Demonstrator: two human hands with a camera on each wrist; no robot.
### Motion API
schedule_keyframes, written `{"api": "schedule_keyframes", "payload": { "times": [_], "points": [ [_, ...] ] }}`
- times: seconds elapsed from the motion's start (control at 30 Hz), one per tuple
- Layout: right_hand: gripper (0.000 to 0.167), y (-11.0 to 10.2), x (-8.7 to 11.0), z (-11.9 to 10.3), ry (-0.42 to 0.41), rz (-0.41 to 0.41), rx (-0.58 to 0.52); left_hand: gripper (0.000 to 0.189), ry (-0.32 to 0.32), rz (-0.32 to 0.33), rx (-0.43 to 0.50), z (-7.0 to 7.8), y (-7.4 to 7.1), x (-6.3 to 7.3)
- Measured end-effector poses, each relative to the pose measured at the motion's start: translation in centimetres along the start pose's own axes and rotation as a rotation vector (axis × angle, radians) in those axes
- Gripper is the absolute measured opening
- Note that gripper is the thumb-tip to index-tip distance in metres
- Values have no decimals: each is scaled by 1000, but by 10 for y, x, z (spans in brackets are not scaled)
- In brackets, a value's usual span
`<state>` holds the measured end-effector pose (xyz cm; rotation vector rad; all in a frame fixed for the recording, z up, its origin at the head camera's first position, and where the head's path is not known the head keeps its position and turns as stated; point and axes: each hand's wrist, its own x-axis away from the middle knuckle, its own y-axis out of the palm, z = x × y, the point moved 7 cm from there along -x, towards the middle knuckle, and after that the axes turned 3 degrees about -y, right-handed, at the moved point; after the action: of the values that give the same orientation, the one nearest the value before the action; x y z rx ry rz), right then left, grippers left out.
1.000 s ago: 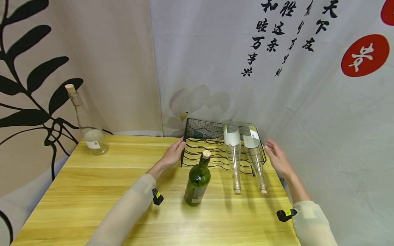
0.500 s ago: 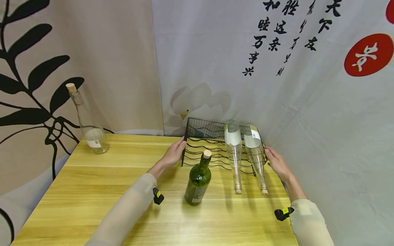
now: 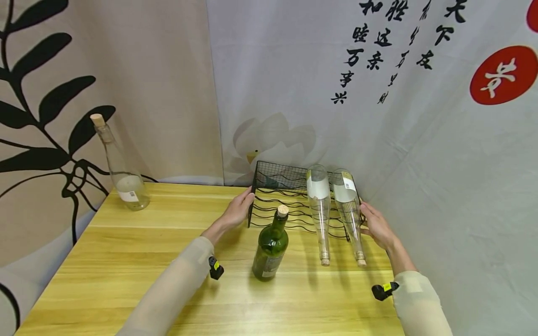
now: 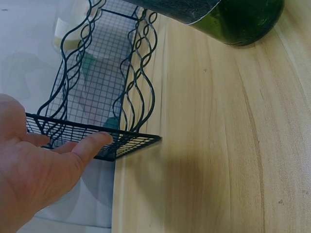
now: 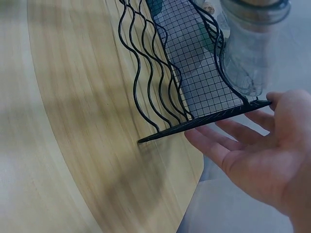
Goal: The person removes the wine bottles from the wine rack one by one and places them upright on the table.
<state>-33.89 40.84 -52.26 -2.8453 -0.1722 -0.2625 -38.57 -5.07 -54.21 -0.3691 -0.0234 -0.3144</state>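
Observation:
A black wire wine rack [image 3: 277, 191] stands at the back of the wooden table. Two clear corked glass bottles, one [image 3: 318, 189] left of the other [image 3: 345, 198], lie on it with their necks toward the front. My left hand [image 3: 236, 211] touches the rack's left mesh side, its fingers fairly straight in the left wrist view. At the opposite end, my right hand [image 3: 378, 225] rests extended fingers [image 5: 214, 141] against the right side panel, thumb near the panel's upper end. In front of the rack, a green corked bottle [image 3: 270, 247] stands upright.
Another clear corked bottle [image 3: 128, 186] stands at the table's back left. Behind the table [image 3: 201, 298] hangs a printed cloth backdrop [image 3: 273, 84] with dark leaves and lettering. White cloth also borders the table's right edge.
My right hand has moved left from beside the rack onto its right side panel. The left hand keeps its place, and the rack and bottles show no clear shift.

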Motion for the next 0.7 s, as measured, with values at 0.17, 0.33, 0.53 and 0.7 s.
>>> {"api": "schedule_keyframes", "payload": {
  "times": [0.17, 0.33, 0.53, 0.7],
  "points": [
    [76, 1, 2, -1, 8, 5, 0, 67, 9, -4, -1, -1, 0, -1],
    [75, 4, 2, -1, 6, -4, -36, 67, 4, 0, 17, 0, -1, -1],
    [73, 5, 0, 2, 6, -2, -44, 70, -16, 1, 45, -1, -2, -1],
    [72, 5, 1, 1, 1, -5, -36, 71, -50, -19, 115, -3, 0, 0]
  ]
}}
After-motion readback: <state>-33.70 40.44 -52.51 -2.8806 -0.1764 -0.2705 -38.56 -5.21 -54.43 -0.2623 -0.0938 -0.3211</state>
